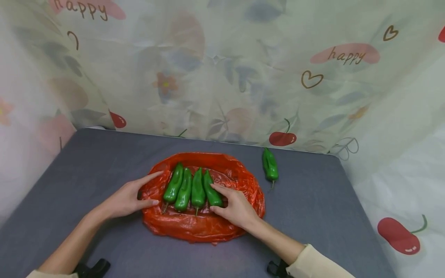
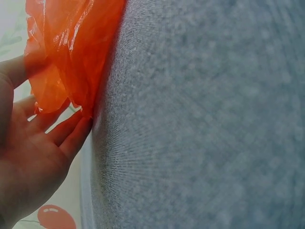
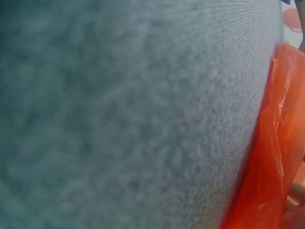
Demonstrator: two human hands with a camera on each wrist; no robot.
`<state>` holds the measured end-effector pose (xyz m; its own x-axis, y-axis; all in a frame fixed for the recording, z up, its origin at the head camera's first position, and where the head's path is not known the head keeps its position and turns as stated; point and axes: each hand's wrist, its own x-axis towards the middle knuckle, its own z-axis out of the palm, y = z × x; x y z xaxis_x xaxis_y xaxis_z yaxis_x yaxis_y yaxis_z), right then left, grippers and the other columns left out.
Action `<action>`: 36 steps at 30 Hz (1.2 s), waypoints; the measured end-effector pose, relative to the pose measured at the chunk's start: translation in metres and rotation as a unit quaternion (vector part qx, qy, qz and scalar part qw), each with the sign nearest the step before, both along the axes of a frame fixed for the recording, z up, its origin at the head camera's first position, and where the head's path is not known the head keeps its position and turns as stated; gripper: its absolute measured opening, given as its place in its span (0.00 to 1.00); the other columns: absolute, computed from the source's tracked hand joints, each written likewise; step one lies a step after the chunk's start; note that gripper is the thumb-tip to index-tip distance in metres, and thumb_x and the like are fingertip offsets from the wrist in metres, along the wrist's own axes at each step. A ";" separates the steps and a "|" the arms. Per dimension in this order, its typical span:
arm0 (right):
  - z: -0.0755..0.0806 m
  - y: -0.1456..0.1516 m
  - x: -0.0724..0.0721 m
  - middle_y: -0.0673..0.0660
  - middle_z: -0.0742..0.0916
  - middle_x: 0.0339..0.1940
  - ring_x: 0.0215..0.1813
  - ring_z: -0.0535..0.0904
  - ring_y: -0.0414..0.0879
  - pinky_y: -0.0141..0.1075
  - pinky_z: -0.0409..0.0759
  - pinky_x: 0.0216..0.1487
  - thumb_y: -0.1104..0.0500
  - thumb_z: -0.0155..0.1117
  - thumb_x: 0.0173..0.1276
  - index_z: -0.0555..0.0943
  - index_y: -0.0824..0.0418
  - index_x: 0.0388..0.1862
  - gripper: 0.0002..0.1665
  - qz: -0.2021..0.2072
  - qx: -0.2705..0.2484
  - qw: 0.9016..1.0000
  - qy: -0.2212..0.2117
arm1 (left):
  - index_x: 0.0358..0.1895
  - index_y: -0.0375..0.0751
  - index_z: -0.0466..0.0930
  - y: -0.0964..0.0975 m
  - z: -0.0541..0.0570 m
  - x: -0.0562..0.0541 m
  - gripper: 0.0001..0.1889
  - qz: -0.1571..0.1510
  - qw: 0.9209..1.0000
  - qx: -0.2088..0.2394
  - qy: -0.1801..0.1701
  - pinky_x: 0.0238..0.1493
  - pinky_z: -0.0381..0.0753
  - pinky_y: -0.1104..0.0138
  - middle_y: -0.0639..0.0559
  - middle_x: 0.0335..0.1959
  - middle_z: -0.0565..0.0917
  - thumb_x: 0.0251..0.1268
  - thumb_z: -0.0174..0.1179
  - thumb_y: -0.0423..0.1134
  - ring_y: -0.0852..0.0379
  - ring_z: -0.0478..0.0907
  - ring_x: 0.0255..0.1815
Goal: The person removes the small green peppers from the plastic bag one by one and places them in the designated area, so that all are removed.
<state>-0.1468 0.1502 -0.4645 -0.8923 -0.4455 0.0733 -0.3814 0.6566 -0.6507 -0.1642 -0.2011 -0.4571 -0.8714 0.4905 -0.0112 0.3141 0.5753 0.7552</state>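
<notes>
Several green peppers [image 1: 197, 189] lie side by side in a red plastic bag [image 1: 205, 227] whose rim is spread wide. My right hand [image 1: 238, 206] reaches over the bag's right side, with thumb and fingers around the rightmost pepper [image 1: 212, 193]. At the bag's left edge is my left hand [image 1: 126, 197], thumb and fingers spread apart and touching the plastic. In the left wrist view, fairly straight fingers [image 2: 74, 131] of that hand lie against the thin red plastic [image 2: 71, 57]. The right wrist view shows only a little of the right hand [image 3: 296, 200] behind the bag's side.
One more green pepper [image 1: 270, 166] lies on the grey table [image 1: 313, 200], right of the bag near the back edge. A patterned curtain [image 1: 215, 77] hangs behind the table and along both sides. Black wrist straps [image 1: 93, 268] show at the bottom.
</notes>
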 end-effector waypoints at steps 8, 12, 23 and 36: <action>0.002 0.006 0.000 0.56 0.84 0.59 0.48 0.85 0.42 0.32 0.82 0.43 0.56 0.72 0.65 0.73 0.55 0.71 0.35 -0.006 -0.064 0.997 -0.053 | 0.77 0.48 0.59 -0.001 -0.004 0.000 0.42 0.002 1.000 -0.003 0.002 0.60 0.71 0.42 0.36 0.68 0.71 0.63 0.68 0.52 0.39 0.71 0.65; 0.004 0.012 0.001 0.56 0.84 0.59 0.50 0.85 0.43 0.32 0.82 0.43 0.56 0.70 0.67 0.74 0.55 0.71 0.33 -0.021 -0.101 0.991 -0.082 | 0.77 0.49 0.60 0.002 -0.005 -0.002 0.41 0.000 1.000 -0.004 0.002 0.61 0.71 0.42 0.37 0.68 0.72 0.63 0.68 0.52 0.40 0.72 0.65; 0.011 0.024 -0.001 0.54 0.87 0.34 0.24 0.76 0.38 0.28 0.73 0.27 0.57 0.69 0.67 0.77 0.50 0.69 0.30 -0.043 -0.125 0.986 -0.105 | 0.77 0.47 0.60 0.000 -0.003 -0.002 0.40 -0.001 1.000 -0.003 0.002 0.60 0.71 0.42 0.37 0.68 0.72 0.64 0.67 0.51 0.40 0.72 0.64; 0.014 0.038 0.000 0.62 0.79 0.64 0.53 0.83 0.52 0.35 0.82 0.48 0.62 0.69 0.67 0.77 0.54 0.68 0.29 -0.027 -0.233 0.962 -0.139 | 0.77 0.47 0.60 -0.002 -0.002 -0.001 0.42 0.002 1.000 -0.006 -0.004 0.59 0.73 0.43 0.37 0.67 0.73 0.62 0.69 0.51 0.42 0.74 0.62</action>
